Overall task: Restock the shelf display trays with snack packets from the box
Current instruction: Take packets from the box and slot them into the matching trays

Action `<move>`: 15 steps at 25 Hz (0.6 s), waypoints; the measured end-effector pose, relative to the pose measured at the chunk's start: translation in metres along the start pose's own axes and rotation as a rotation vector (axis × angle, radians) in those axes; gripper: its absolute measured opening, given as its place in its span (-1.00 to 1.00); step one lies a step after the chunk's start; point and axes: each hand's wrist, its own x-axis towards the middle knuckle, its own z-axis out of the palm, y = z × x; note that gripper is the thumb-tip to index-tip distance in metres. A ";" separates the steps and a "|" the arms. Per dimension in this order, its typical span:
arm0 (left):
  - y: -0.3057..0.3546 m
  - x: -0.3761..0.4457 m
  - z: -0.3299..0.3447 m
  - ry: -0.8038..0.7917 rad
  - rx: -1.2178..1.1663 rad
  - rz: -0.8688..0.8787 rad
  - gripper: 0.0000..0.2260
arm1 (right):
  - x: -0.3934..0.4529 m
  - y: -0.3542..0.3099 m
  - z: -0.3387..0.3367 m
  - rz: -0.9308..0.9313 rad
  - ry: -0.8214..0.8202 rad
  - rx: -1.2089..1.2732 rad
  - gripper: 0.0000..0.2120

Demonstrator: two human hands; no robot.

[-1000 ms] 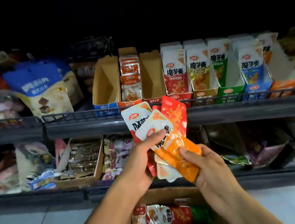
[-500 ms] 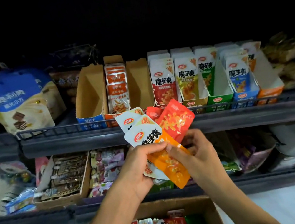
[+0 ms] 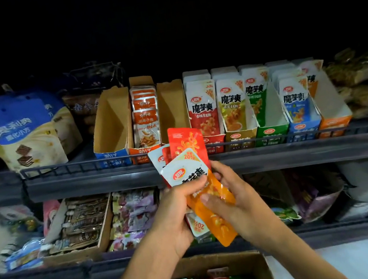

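Vs. the frame 0.5 s ago, the fan of snack packets (image 3: 188,163) is sitting tighter and more upright, and the right hand (image 3: 239,199) is now lying over the orange packet (image 3: 214,209) w/ its thumb across the front, where before it was pinching the packet's edge. The left hand (image 3: 178,213) is still gripping the bunch from the left, thumb pressing on the white front packet; both hands are curled round packets, held in front of the upper shelf rail (image 3: 85,165). Writing: the white packet is showing a red oval logo, big black characters partly hidden by the thumb, and "20%" on its corner; "20%" is also readable upside down on a lower packet. Far on the upper shelf, the display trays (image 3: 236,106) to the right are holding packets reading 魔芋爽 in red, yellow, green and blue versions; two brown trays (image 3: 112,124) further left are looking bare inside, w/ an orange-packet tray between them. The box (image 3: 255,266) is sitting near, at bottom centre, w/ more packets inside. Far left, a blue and cream bag (image 3: 22,137) is showing white characters, too blurred to read.
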 end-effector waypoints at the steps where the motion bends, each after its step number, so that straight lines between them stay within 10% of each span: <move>1: 0.000 -0.001 0.000 0.002 0.011 0.007 -0.68 | 0.000 -0.001 0.003 0.001 0.072 0.020 -0.52; 9: -0.003 0.001 0.003 0.067 0.045 -0.035 -0.75 | -0.002 -0.002 0.010 0.160 0.345 0.272 -0.88; 15: 0.002 0.002 0.002 0.035 0.100 -0.020 -0.62 | 0.006 -0.006 -0.013 0.197 0.414 0.369 -0.73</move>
